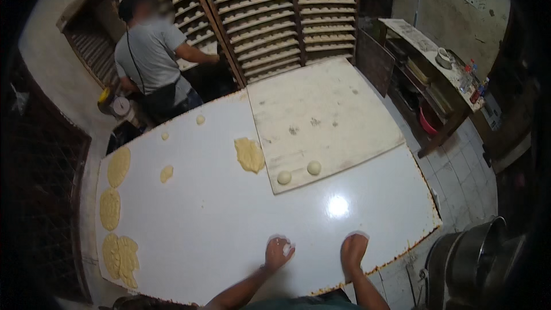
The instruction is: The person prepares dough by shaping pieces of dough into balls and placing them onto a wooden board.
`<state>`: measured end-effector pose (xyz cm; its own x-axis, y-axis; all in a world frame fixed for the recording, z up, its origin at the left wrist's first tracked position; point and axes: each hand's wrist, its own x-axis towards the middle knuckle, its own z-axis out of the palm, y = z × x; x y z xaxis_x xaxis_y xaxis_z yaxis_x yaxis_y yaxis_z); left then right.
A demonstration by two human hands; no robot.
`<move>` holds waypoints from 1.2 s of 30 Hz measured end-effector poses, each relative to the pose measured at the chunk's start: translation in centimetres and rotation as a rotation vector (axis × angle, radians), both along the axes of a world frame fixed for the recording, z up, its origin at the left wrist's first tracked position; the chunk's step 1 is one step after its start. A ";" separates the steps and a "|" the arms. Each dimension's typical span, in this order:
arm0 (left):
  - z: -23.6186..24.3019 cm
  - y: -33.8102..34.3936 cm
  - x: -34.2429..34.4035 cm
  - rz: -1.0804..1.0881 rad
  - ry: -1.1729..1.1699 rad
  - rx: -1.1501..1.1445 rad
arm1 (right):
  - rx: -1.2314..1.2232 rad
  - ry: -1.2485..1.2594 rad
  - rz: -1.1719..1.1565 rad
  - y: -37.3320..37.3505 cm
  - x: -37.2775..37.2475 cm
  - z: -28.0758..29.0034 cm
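The left hand (278, 252) and the right hand (354, 248) are held apart from each other over the glossy white counter (189, 229). The fingers of the left hand are curled, and a small pale patch is seen between thumb and fingers; whether dough is gripped there cannot be told. The right hand is curled downward, and whatever may be cupped beneath it is hidden. Nearest to the hands, just beyond the left one, two smooth, pale, round dough balls (314, 167) are set near each other on the near edge of a square, flour-dusted, pale board (321, 97). Farther beyond the left hand and slightly to its left, an irregular, flat, yellowish dough slab (249, 155) is laid beside that board. Well to the left of both hands, flattened, yellow, roughly oval dough sheets (110, 209) are lined along the counter's edge.
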<state>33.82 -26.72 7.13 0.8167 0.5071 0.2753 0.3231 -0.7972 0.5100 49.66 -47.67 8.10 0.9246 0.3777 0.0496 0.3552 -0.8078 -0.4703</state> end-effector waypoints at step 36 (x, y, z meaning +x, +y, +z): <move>-1.4 11.9 -6.5 0.447 -0.132 0.124 | 0.352 -0.142 -0.296 -2.9 1.5 2.5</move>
<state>27.30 -14.86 5.70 0.4800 0.7576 0.4423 0.5874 -0.6520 0.4794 51.21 -50.54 10.55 0.9646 0.0364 0.2610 0.2145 -0.6841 -0.6971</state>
